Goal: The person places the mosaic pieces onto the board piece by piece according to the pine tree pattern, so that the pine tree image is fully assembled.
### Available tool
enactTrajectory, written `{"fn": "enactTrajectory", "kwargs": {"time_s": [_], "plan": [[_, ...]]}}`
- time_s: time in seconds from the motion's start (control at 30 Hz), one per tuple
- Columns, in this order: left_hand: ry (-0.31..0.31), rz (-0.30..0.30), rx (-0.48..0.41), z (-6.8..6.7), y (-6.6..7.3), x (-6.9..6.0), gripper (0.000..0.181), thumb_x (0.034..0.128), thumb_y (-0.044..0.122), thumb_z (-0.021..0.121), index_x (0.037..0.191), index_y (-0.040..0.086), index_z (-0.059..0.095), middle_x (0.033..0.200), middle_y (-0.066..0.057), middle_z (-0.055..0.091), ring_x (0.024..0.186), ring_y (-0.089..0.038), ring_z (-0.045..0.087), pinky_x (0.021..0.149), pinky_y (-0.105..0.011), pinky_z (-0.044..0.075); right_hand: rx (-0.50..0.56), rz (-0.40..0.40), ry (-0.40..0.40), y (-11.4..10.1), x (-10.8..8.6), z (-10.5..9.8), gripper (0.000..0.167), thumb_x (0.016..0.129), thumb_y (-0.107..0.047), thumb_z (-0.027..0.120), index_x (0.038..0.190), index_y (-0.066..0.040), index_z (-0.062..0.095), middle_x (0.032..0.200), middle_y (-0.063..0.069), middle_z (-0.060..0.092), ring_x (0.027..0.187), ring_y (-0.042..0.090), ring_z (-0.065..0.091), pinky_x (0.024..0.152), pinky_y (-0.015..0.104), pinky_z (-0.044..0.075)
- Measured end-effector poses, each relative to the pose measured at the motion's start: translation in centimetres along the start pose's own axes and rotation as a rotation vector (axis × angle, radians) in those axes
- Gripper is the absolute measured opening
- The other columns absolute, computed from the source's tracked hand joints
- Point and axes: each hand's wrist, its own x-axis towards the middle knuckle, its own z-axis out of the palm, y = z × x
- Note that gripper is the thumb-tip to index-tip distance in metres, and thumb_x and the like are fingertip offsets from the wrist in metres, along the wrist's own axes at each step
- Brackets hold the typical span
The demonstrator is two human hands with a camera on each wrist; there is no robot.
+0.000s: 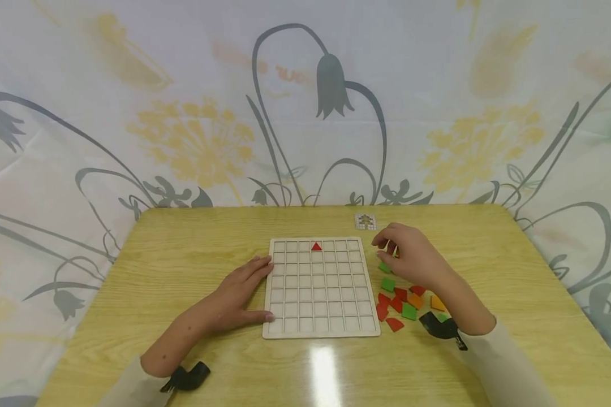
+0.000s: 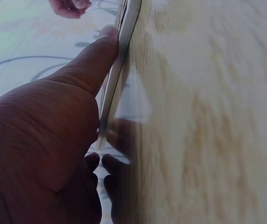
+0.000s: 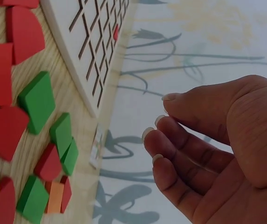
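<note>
Well, right hand (image 1: 412, 257): fingers loosely bent, holding nothing, just right of the board (image 1: 305, 295).
Loose pieces (image 1: 408, 311): right of the board, below the right hand, the nearer of 2.
Left hand (image 1: 239, 294): fingers outstretched, touching the board's left edge.
Red triangle (image 1: 316, 247): 1, far row.

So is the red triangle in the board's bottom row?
No, the red triangle sits in the top row of the white grid board.

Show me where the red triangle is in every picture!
Head: red triangle just below and right of centre, on the white grid board.
Left wrist: I can't see it.
Right wrist: red triangle near the top, slightly left of centre.
Shared landmark: that board's edge.
</note>
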Motion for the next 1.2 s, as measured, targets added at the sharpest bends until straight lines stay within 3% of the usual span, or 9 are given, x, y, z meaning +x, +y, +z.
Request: {"fn": "enactTrajectory", "kwargs": {"time_s": [0.2, 0.4, 0.77, 1.0, 1.2], "plan": [[0.001, 0.004, -0.002, 0.1, -0.1, 0.0, 0.102, 0.0941, 0.055, 0.077, 0.168, 0.005, 0.028, 0.177, -0.01, 0.019, 0.163, -0.037, 0.015, 0.126, -0.062, 0.024, -0.031, -0.019, 0.018, 1.0, -1.2, -0.9, 0.015, 0.094, 0.002, 0.075, 0.108, -0.004, 0.076, 0.102, 0.006, 0.071, 0.083, 0.016, 0.063, 0.073, 0.038, 0.056], [0.009, 0.013, 0.009, 0.1, -0.2, 0.1, 0.102, 0.0944, 0.054, 0.077, 0.168, 0.006, 0.027, 0.177, -0.01, 0.019, 0.163, -0.037, 0.015, 0.126, -0.062, 0.024, -0.045, -0.038, 0.047, 2.9, -1.1, -1.6, 0.017, 0.094, 0.007, 0.072, 0.104, -0.005, 0.079, 0.098, 0.004, 0.071, 0.081, 0.017, 0.064, 0.069, 0.034, 0.056], [0.004, 0.022, 0.028, 0.2, -0.3, 0.0, 0.104, 0.0937, 0.057, 0.077, 0.168, 0.004, 0.027, 0.177, -0.011, 0.018, 0.164, -0.037, 0.009, 0.127, -0.063, 0.021, -0.044, 0.056, -0.004, 5.5, -1.3, -0.8, 0.011, 0.097, 0.001, 0.073, 0.105, -0.002, 0.079, 0.095, 0.005, 0.071, 0.082, 0.019, 0.064, 0.071, 0.036, 0.056], [0.023, 0.035, 0.063, 0.3, -0.3, 0.0, 0.104, 0.0936, 0.058, 0.076, 0.168, 0.003, 0.028, 0.176, -0.011, 0.021, 0.164, -0.035, 0.013, 0.127, -0.06, 0.024, -0.048, 0.149, -0.041, 6.8, -1.4, -0.1, 0.012, 0.096, -0.01, 0.077, 0.104, 0.0, 0.078, 0.094, 0.006, 0.071, 0.08, 0.02, 0.063, 0.073, 0.04, 0.056], [0.017, 0.039, 0.055, 0.1, -0.4, 0.2, 0.105, 0.0931, 0.059, 0.077, 0.168, 0.003, 0.028, 0.176, -0.012, 0.021, 0.163, -0.036, 0.015, 0.126, -0.061, 0.025, -0.028, 0.185, -0.053, 7.5, -1.2, 0.3, 0.01, 0.097, -0.015, 0.079, 0.099, -0.005, 0.079, 0.091, 0.004, 0.071, 0.074, 0.016, 0.06, 0.069, 0.037, 0.054]]}}
